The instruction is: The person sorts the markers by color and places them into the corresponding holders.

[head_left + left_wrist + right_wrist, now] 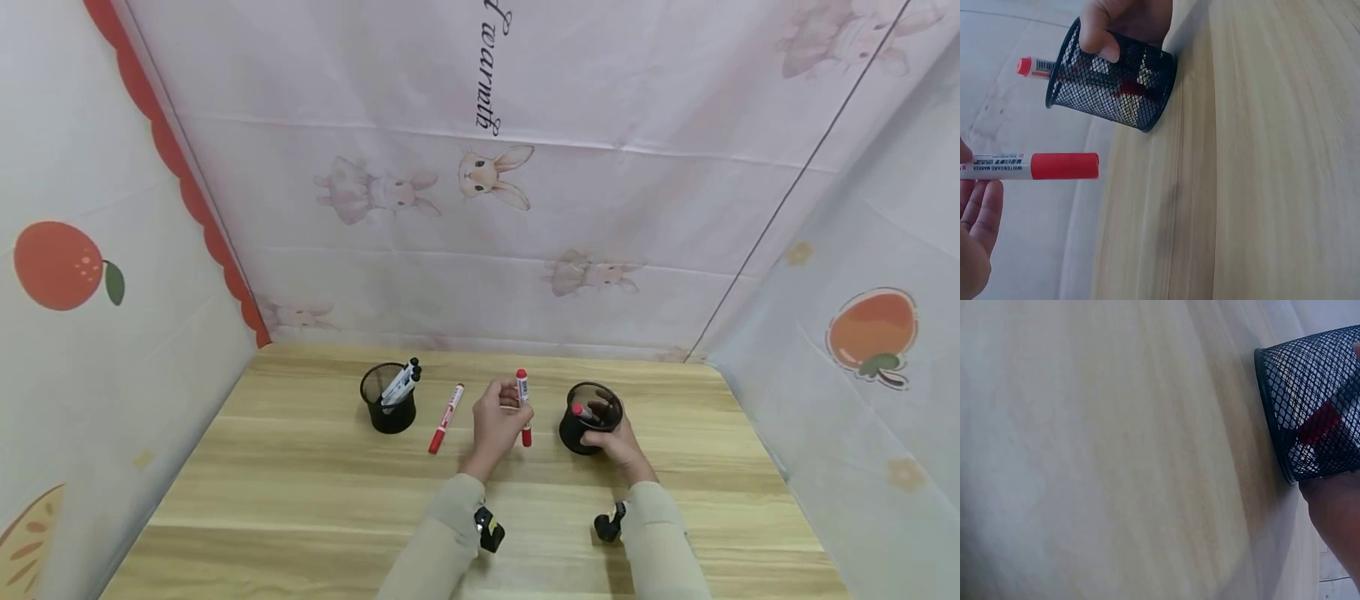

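My left hand (498,419) pinches a red whiteboard marker (523,407) between thumb and fingers, held nearly upright above the table. In the left wrist view that whiteboard marker (1035,166) shows its red cap and printed white barrel. To its right, my right hand (617,443) grips a black mesh pen cup (577,433) by its side, thumb across the near wall. One red marker (579,410) leans inside this cup, its end above the rim. The right wrist view catches the cup's mesh (1316,369) with a red marker part (1320,422) showing through.
Left of my left hand, another red marker (447,418) lies on the wooden table (300,483). Farther left stands a second black mesh cup (392,419) with several black-capped markers (401,385). A printed cloth wall (420,292) rises behind the table.
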`<state>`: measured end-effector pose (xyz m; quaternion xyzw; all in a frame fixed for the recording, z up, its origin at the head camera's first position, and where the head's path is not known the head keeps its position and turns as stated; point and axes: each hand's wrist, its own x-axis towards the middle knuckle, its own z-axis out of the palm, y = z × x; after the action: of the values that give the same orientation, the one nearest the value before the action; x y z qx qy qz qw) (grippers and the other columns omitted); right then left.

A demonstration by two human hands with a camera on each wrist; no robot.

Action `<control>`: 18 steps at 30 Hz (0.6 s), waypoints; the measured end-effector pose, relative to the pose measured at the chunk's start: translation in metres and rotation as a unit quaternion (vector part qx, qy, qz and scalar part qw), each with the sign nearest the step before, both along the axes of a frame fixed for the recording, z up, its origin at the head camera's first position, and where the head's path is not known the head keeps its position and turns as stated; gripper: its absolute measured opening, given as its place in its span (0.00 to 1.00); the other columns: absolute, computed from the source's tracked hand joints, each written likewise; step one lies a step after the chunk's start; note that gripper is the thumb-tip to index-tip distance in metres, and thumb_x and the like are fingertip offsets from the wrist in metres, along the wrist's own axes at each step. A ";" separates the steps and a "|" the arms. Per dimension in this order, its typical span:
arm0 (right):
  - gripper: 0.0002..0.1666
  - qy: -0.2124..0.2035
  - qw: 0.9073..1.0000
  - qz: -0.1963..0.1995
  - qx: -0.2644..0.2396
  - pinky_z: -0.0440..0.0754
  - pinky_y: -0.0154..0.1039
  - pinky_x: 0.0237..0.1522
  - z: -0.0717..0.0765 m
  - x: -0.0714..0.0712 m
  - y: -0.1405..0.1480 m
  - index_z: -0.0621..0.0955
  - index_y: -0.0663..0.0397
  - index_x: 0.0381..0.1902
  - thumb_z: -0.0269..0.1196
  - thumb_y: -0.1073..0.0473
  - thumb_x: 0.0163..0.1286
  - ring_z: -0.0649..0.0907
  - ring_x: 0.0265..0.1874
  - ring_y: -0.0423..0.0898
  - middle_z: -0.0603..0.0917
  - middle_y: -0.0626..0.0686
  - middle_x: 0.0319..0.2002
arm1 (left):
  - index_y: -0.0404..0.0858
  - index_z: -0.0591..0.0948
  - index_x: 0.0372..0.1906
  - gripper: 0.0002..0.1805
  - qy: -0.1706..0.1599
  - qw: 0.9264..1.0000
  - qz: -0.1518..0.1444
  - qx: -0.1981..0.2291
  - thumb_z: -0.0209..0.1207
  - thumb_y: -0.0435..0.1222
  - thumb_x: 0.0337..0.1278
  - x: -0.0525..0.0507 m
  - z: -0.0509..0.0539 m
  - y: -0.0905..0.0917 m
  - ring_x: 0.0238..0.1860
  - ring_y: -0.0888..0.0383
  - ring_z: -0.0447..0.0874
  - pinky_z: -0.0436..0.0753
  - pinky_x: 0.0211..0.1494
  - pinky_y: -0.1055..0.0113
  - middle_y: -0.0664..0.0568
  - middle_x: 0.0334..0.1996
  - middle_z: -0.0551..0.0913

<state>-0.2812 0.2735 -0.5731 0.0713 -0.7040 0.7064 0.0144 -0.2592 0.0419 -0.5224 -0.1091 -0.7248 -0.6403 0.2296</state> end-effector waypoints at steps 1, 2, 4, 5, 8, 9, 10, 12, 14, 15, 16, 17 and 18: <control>0.54 -0.001 1.000 0.003 -0.004 0.67 0.30 0.51 0.002 0.002 -0.001 0.56 0.65 0.67 0.62 0.83 0.40 0.65 0.59 0.62 0.64 0.73 0.59 | 0.35 0.76 0.41 0.18 0.002 1.000 0.001 0.005 0.60 0.22 0.37 0.000 0.000 0.000 0.29 0.59 0.79 0.81 0.30 0.70 0.51 0.28 0.78; 0.54 -0.002 1.000 0.005 -0.007 0.67 0.30 0.50 0.005 0.004 -0.002 0.55 0.65 0.67 0.62 0.83 0.40 0.64 0.60 0.63 0.64 0.74 0.59 | 0.35 0.76 0.40 0.18 0.004 1.000 0.002 0.010 0.61 0.22 0.37 0.000 0.000 0.001 0.29 0.59 0.79 0.81 0.30 0.70 0.51 0.28 0.79; 0.54 -0.002 1.000 0.006 -0.007 0.67 0.32 0.52 0.010 0.007 -0.004 0.55 0.67 0.67 0.62 0.83 0.40 0.63 0.60 0.64 0.62 0.75 0.59 | 0.34 0.76 0.38 0.17 0.008 1.000 -0.002 0.020 0.61 0.21 0.37 -0.001 0.001 0.002 0.29 0.58 0.80 0.81 0.31 0.69 0.50 0.28 0.80; 0.54 -0.001 1.000 0.006 -0.005 0.66 0.35 0.54 0.012 0.007 -0.005 0.54 0.67 0.67 0.61 0.83 0.40 0.62 0.60 0.65 0.62 0.76 0.59 | 0.34 0.75 0.38 0.16 0.010 1.000 -0.004 0.023 0.61 0.21 0.37 -0.001 0.002 0.003 0.29 0.57 0.81 0.81 0.31 0.69 0.49 0.28 0.80; 0.53 0.001 1.000 0.006 0.002 0.62 0.45 0.58 0.014 0.006 -0.006 0.54 0.68 0.67 0.61 0.82 0.41 0.62 0.60 0.65 0.62 0.76 0.59 | 0.32 0.74 0.37 0.16 0.018 0.999 -0.010 0.030 0.62 0.20 0.38 -0.003 0.005 0.006 0.30 0.54 0.82 0.82 0.32 0.68 0.46 0.29 0.81; 0.53 0.000 1.000 0.005 0.001 0.61 0.47 0.59 0.012 0.005 -0.005 0.54 0.68 0.67 0.61 0.82 0.41 0.62 0.60 0.65 0.62 0.75 0.59 | 0.31 0.74 0.37 0.16 0.020 0.999 -0.010 0.029 0.63 0.19 0.38 -0.002 0.007 0.007 0.30 0.53 0.82 0.82 0.32 0.67 0.45 0.29 0.81; 0.53 -0.001 1.000 0.003 0.003 0.61 0.48 0.59 0.010 0.003 -0.004 0.55 0.67 0.67 0.62 0.82 0.41 0.63 0.60 0.64 0.63 0.75 0.59 | 0.30 0.74 0.37 0.16 0.022 0.999 -0.009 0.028 0.63 0.19 0.38 -0.002 0.009 0.007 0.30 0.51 0.82 0.82 0.32 0.66 0.44 0.29 0.81; 0.53 0.000 1.000 0.000 0.004 0.63 0.43 0.58 0.003 0.000 -0.003 0.55 0.66 0.67 0.62 0.83 0.41 0.64 0.59 0.62 0.64 0.74 0.59 | 0.28 0.73 0.36 0.15 0.027 0.999 -0.008 0.030 0.62 0.18 0.39 0.003 0.018 0.007 0.30 0.50 0.82 0.82 0.32 0.66 0.42 0.29 0.80; 0.53 0.001 1.000 0.000 0.004 0.66 0.36 0.55 -0.003 -0.003 -0.001 0.55 0.65 0.67 0.62 0.83 0.41 0.65 0.59 0.62 0.64 0.72 0.59 | 0.27 0.72 0.35 0.15 0.029 0.999 -0.004 0.031 0.62 0.17 0.40 0.009 0.027 0.007 0.30 0.48 0.82 0.82 0.32 0.66 0.40 0.29 0.80; 0.54 0.003 1.000 -0.002 0.011 0.67 0.33 0.53 -0.006 -0.004 0.000 0.55 0.65 0.67 0.63 0.83 0.41 0.65 0.59 0.61 0.65 0.72 0.59 | 0.26 0.72 0.35 0.14 0.031 0.999 -0.001 0.032 0.62 0.17 0.40 0.012 0.032 0.006 0.30 0.48 0.82 0.82 0.32 0.66 0.40 0.30 0.80; 0.54 0.007 1.000 -0.002 0.015 0.67 0.31 0.51 -0.008 -0.005 0.000 0.55 0.65 0.67 0.63 0.82 0.41 0.65 0.59 0.61 0.65 0.72 0.59 | 0.26 0.71 0.35 0.14 0.031 0.999 0.000 0.034 0.62 0.17 0.41 0.015 0.036 0.005 0.30 0.47 0.82 0.82 0.33 0.66 0.39 0.30 0.79; 0.54 0.009 1.000 -0.002 0.016 0.68 0.30 0.50 -0.009 -0.005 0.000 0.55 0.65 0.67 0.63 0.82 0.41 0.65 0.59 0.61 0.65 0.71 0.59 | 0.26 0.71 0.35 0.14 0.032 0.999 0.001 0.037 0.62 0.17 0.42 0.017 0.040 0.005 0.30 0.48 0.82 0.82 0.33 0.67 0.39 0.30 0.79; 0.54 0.011 1.000 -0.003 0.015 0.67 0.31 0.51 -0.010 -0.005 0.000 0.55 0.64 0.67 0.63 0.81 0.41 0.65 0.59 0.61 0.65 0.71 0.59 | 0.26 0.71 0.35 0.14 0.032 0.999 0.002 0.038 0.62 0.18 0.42 0.018 0.042 0.005 0.31 0.47 0.82 0.82 0.34 0.66 0.39 0.30 0.79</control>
<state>-0.2863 0.2740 -0.5832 0.0771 -0.7148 0.6947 0.0227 -0.2415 0.0465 -0.4806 -0.1189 -0.6922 -0.6634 0.2579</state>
